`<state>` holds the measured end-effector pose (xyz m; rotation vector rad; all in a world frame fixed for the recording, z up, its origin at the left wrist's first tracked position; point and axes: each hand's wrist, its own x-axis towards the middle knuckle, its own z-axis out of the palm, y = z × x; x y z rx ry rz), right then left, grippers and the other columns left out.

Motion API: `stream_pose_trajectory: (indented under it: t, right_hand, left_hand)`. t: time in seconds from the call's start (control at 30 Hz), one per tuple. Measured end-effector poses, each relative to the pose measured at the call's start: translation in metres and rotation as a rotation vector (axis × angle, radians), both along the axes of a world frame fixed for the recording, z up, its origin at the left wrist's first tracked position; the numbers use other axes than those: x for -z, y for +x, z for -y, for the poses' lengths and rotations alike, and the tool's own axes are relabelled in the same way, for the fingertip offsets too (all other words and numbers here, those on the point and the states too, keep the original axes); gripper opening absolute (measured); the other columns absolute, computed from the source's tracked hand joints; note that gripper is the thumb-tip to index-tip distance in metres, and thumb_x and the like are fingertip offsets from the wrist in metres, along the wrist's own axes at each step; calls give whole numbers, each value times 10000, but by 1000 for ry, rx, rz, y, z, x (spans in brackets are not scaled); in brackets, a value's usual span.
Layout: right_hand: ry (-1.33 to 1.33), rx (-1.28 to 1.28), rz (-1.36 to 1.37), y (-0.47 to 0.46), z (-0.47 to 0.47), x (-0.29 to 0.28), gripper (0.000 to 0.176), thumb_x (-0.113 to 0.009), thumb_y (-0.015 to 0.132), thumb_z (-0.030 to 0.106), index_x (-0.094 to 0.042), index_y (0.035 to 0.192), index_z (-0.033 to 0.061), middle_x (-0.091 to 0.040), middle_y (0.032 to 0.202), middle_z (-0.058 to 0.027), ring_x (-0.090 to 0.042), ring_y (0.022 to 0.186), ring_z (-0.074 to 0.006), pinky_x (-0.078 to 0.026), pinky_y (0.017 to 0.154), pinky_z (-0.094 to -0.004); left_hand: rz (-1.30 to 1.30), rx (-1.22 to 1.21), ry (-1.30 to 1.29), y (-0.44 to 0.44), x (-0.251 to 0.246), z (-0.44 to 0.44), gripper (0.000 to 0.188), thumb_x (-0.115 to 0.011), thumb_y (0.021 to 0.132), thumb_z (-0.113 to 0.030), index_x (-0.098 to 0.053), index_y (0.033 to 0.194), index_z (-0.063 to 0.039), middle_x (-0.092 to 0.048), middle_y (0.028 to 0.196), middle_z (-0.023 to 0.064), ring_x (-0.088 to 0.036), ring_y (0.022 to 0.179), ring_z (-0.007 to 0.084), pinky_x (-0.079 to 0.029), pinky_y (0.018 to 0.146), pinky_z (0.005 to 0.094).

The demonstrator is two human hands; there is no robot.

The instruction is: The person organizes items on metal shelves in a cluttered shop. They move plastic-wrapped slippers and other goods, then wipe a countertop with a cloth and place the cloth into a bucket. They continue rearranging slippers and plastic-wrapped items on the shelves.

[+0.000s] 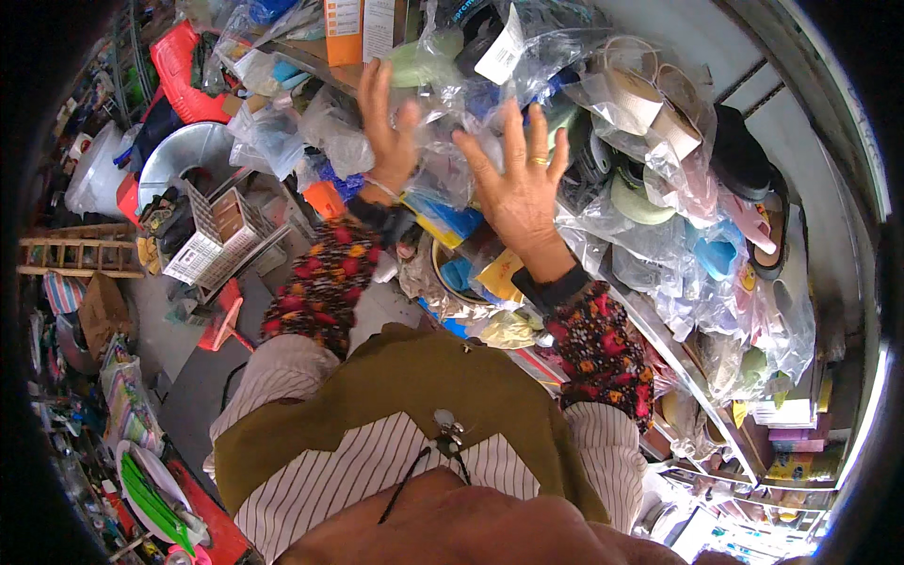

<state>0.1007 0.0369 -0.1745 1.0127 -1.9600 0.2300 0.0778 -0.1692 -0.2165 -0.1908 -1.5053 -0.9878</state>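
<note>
Both of my hands are over a shelf crowded with footwear in clear plastic bags. My left hand (390, 134), slightly blurred, has its fingers extended beside an orange box (344, 39) that bears writing. My right hand (519, 180), wearing a gold-coloured ring, spreads its fingers over the bags. Neither hand shows anything gripped. Between them lies a crumpled clear plastic bag (448, 166); whether the fingers touch it I cannot tell. Just beyond are a pale green bagged item (427, 60) and a white tag (503, 49). Bagged woven-looking cream slippers (678, 131) lie to the right.
Below the shelf edge stands a round container (441, 258) with a blue item inside. White plastic baskets (212, 236), a metal tub (187, 152) and a red boot (180, 74) are at left. A black sandal (771, 240) hangs over the right side, near the shelf's metal edge (678, 367).
</note>
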Motion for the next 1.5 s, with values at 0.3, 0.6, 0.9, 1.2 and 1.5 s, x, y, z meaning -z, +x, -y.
stream_pose_trajectory:
  t: [0.3,0.6,0.9,1.2,1.5]
  right_hand:
    - [63,51,0,-38,-1,27,462,-635,819,199,-633,1274,276,-404,1485,-167,-405,1354,-351,-252,1097,-603]
    - [39,29,-7,-58,5,28,509,-599,838,204,-567,1346,225,-377,1521,-185,-403,1365,-355,-247,1112,-604]
    - [-271,-117,260,56,-110,48,455,-680,756,135,-624,1206,98,-480,1375,-239,-531,1186,-400,-449,975,-493]
    - [-774,651,19,156,-310,47,298,-626,801,-53,-642,1087,28,-626,1077,-163,-630,976,-345,-517,829,-389]
    - [-650,382,-20,119,-329,-48,349,-636,804,-29,-610,1146,35,-611,1057,-175,-633,889,-340,-517,760,-393]
  left_hand:
    - [-23,-254,47,-70,14,-34,683,-654,917,-350,-322,1423,-32,-221,1524,260,-288,1378,447,-282,1113,520]
    - [-38,-389,-90,-96,38,-19,636,-558,943,-472,-418,1388,-39,-344,1481,267,-350,1356,445,-288,1108,541]
    - [-39,-234,-133,5,15,-37,492,-530,999,-239,-457,1398,39,-475,1417,249,-464,1293,404,-318,1115,502]
    - [-214,650,-898,55,8,-202,310,-615,926,-210,-627,1192,-51,-589,1275,147,-571,1105,348,-444,928,461]
    - [-87,706,-985,24,27,-255,336,-673,887,-121,-651,1221,-108,-564,1279,76,-523,1150,310,-442,944,467]
